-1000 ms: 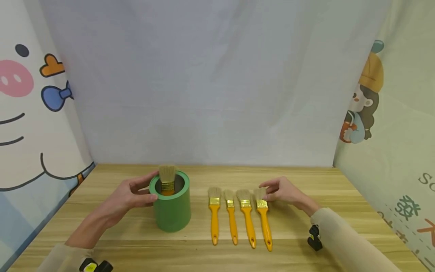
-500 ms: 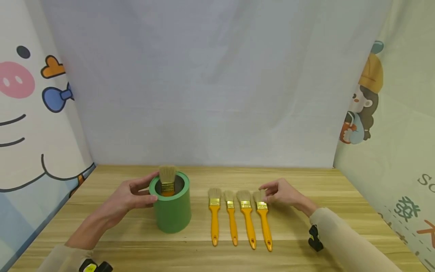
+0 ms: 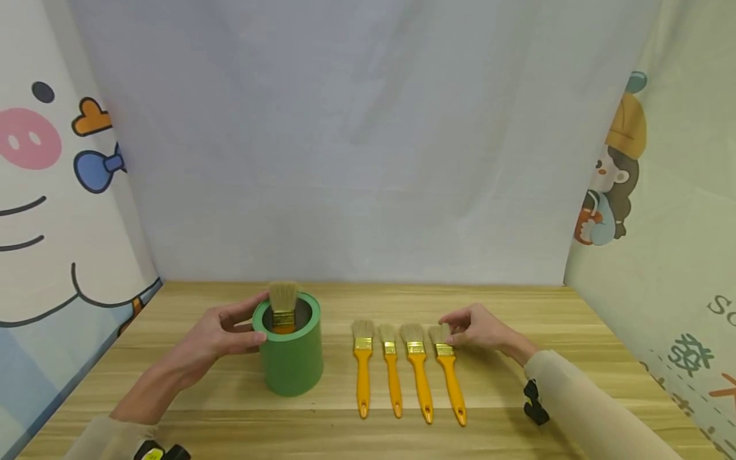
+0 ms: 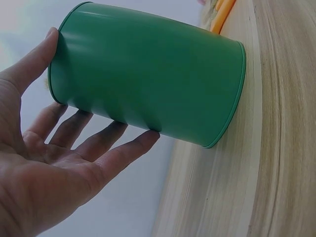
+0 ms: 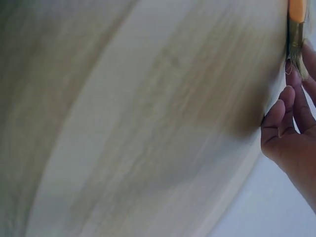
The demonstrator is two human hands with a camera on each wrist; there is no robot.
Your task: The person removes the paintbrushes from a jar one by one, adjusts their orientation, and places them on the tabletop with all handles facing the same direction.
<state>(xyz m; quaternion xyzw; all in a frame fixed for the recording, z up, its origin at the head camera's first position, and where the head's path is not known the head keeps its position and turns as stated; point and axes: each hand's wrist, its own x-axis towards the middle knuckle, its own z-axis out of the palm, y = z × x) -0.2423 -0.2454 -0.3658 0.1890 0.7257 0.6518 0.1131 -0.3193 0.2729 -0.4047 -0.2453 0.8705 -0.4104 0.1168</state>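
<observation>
My left hand (image 3: 215,332) holds a green can (image 3: 292,367) at its rim, thumb in front and fingers behind. Up close in the left wrist view, the fingertips lie along the side of the can (image 4: 148,74). A paintbrush (image 3: 283,297) stands in the can with its bristles up. To the right, my right hand (image 3: 480,329) pinches the bristles of the rightmost paintbrush (image 3: 452,386), which has a yellow-orange handle. The right wrist view catches only part of that brush (image 5: 296,12), at the upper right edge beside the fingers.
Left of the pinched brush, three more paintbrushes lie in a row, bristles away from me: a narrow one (image 3: 393,383) between two wider ones (image 3: 363,380) (image 3: 422,386). They rest on a wood-grain table (image 3: 322,434). A pale cloth (image 3: 356,160) hangs behind it, with printed cloths at both sides.
The rightmost paintbrush's handle end has swung slightly to the right, while my right hand stays at its bristles. My left hand and the can look unmoved.
</observation>
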